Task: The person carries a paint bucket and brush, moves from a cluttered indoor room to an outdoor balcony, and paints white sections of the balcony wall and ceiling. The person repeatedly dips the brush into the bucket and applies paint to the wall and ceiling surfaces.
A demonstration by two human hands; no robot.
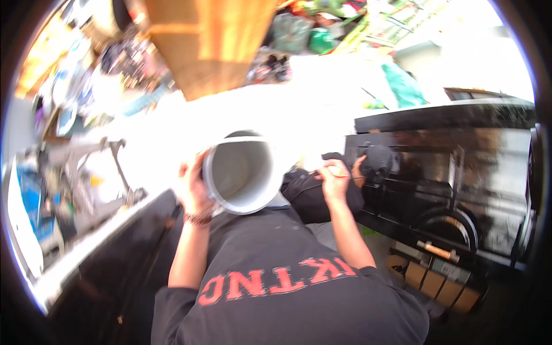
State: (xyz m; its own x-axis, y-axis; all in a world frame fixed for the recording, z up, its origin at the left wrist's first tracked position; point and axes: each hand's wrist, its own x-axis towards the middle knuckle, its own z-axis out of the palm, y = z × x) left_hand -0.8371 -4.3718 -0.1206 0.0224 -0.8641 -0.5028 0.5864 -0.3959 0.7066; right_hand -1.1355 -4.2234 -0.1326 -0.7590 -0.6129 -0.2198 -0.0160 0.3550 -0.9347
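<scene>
A white bucket (236, 178) is tipped so that its open mouth faces me, and I see its pale inside wall. My left hand (196, 183) grips the bucket by its left side, with a dark bracelet at the wrist. To the right of the bucket and apart from it, my right hand (334, 177) is closed, fingers bent together. A small pale thing shows at its fingertips, too blurred and overexposed to name. The bucket's contents, if any, cannot be made out.
Just beyond my right hand is another person's hand (359, 171) beside a dark rounded shape (379, 158). Glossy black panels (414, 190) stand at the right, a black surface (115, 270) at the left. A wooden board (213, 52) rises ahead; a grey metal frame (80, 167) is far left.
</scene>
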